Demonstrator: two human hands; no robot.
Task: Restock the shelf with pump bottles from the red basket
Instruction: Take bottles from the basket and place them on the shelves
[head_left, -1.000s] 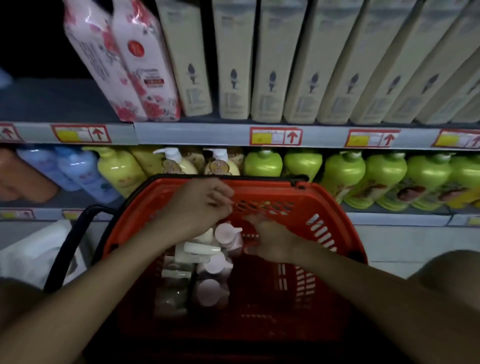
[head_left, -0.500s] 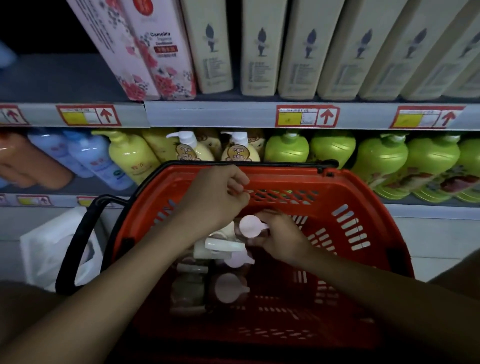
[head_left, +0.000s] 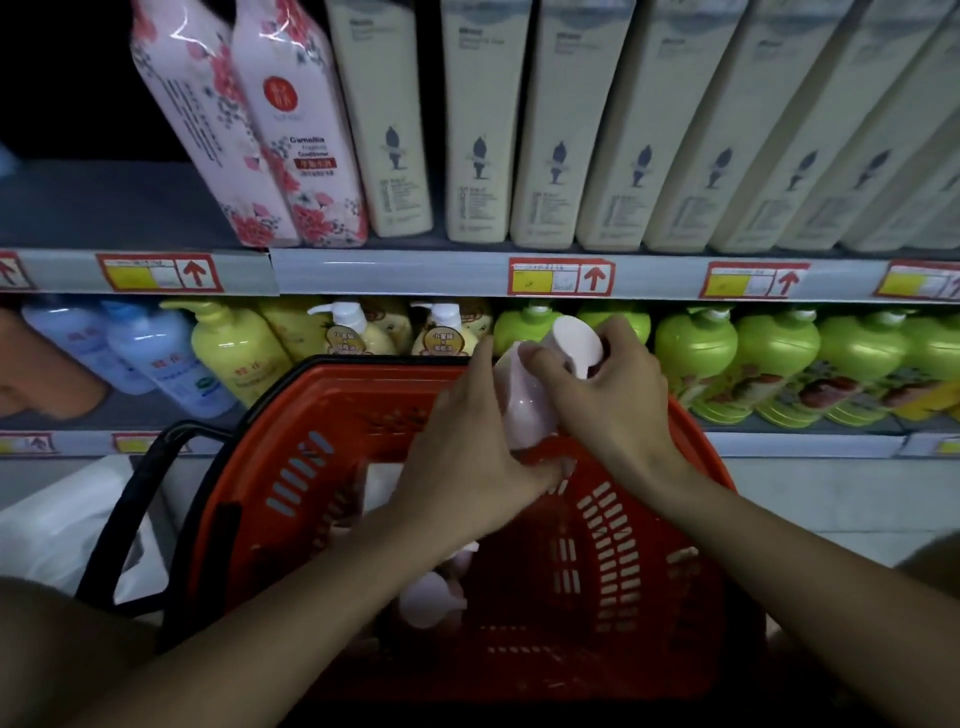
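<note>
A pink pump bottle (head_left: 524, 395) is lifted above the far rim of the red basket (head_left: 639, 545), tilted with its round pink cap toward the shelf. My right hand (head_left: 608, 395) wraps its upper part near the cap. My left hand (head_left: 467, 457) grips its lower body from the left. More pink and white pump bottles (head_left: 431, 597) lie in the basket's left half, partly hidden under my left forearm. The lower shelf (head_left: 805, 444) holds rows of pump bottles behind the basket.
The lower shelf row has blue bottles (head_left: 156, 358), yellow bottles (head_left: 234, 353) and green bottles (head_left: 779, 369). The upper shelf (head_left: 389, 275) carries tall cream bottles (head_left: 478, 130) and floral pink bottles (head_left: 291, 130), with bare space at its left. A white bag (head_left: 62, 530) sits left of the basket's black handle (head_left: 130, 514).
Both hands have risen out of the basket with one pink pump bottle, carrying it up and toward the shelf. The view has moved closer to the shelves.
</note>
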